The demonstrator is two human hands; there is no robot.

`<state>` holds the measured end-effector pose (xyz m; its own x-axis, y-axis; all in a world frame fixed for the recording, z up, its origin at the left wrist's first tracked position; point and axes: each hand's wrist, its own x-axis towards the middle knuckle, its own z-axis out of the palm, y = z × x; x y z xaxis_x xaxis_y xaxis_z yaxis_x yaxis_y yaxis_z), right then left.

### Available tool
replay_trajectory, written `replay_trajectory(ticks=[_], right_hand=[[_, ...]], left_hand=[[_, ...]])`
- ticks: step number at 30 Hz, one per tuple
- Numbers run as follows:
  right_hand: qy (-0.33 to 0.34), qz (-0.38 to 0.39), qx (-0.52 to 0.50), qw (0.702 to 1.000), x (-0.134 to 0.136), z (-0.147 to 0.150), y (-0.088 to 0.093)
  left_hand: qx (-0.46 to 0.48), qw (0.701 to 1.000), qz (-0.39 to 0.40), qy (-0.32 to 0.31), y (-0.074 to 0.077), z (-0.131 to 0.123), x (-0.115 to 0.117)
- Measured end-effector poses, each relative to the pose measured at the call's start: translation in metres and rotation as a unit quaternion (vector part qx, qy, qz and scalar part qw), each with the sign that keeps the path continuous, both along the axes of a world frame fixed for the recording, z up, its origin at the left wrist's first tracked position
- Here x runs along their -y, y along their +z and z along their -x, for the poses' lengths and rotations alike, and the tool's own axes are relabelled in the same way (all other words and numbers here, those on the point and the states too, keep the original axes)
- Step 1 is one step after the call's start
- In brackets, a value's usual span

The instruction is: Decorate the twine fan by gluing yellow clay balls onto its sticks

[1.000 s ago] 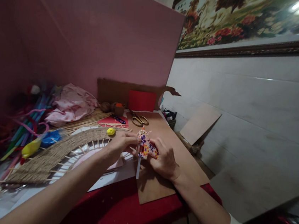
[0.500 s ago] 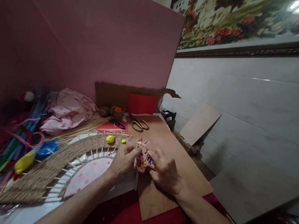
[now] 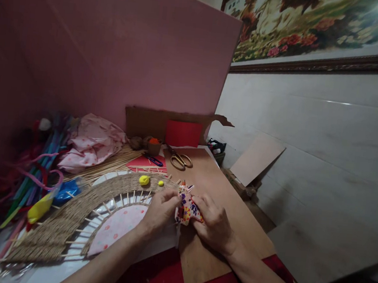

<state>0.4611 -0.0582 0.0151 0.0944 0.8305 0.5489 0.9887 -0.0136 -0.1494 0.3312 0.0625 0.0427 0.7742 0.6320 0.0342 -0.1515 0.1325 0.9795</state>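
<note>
Between my two hands is a small piece of floral-patterned fabric (image 3: 186, 209), pink with purple and yellow flowers, with a pointed orange-brown tip at its top. My left hand (image 3: 161, 208) pinches its left edge between thumb and fingers. On the other side my right hand (image 3: 216, 223) grips the right part, fingers curled round it. Left of my hands lies an arched twine weaving on thin sticks (image 3: 62, 218), around a half-round of pink dotted cloth (image 3: 117, 228). A yellow clay lump (image 3: 143, 180) and a smaller yellow clay ball (image 3: 160, 183) rest on the woven band.
Brown board (image 3: 211, 184) lies under my right hand, with gold-handled scissors (image 3: 182, 161) on it. Behind are a blue-handled snipper (image 3: 153, 159), red card (image 3: 183, 134) and crumpled pink cloth (image 3: 92, 142). Colourful pipe cleaners (image 3: 40, 175) and a blue clay bag (image 3: 67, 191) sit at left.
The whole view has shifted slightly, so things appear a little further right and lower. Both hands keep hold of the floral fabric, which is turned a little.
</note>
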Motion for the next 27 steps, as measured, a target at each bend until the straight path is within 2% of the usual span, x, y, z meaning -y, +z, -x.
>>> replay_trajectory(ticks=[6, 9, 12, 16, 24, 27], right_hand=[[0.039, -0.080, -0.098, 0.991, -0.0037, -0.0027, -0.0014], [0.073, -0.098, -0.134, 0.983, -0.0040, -0.0035, -0.0011], [0.093, -0.091, -0.150, 0.980, -0.0024, -0.0040, -0.0001], [0.128, -0.081, -0.175, 0.973, 0.0003, -0.0028, 0.0022], [0.139, -0.061, -0.219, 0.964, 0.0018, 0.0043, 0.0027], [0.139, -0.051, -0.237, 0.960, 0.0007, 0.0053, -0.0003]], left_hand=[[0.014, 0.998, 0.017, -0.060, 0.0058, 0.0057, 0.0017], [0.025, 0.998, 0.025, -0.060, 0.0045, 0.0061, 0.0031], [0.043, 0.999, 0.012, -0.031, 0.0047, 0.0054, 0.0057], [0.023, 0.997, -0.072, 0.028, 0.0064, 0.0054, 0.0072], [-0.001, 0.974, -0.222, 0.039, 0.0006, 0.0071, 0.0018], [-0.001, 0.962, -0.265, 0.065, -0.0012, 0.0042, 0.0045]])
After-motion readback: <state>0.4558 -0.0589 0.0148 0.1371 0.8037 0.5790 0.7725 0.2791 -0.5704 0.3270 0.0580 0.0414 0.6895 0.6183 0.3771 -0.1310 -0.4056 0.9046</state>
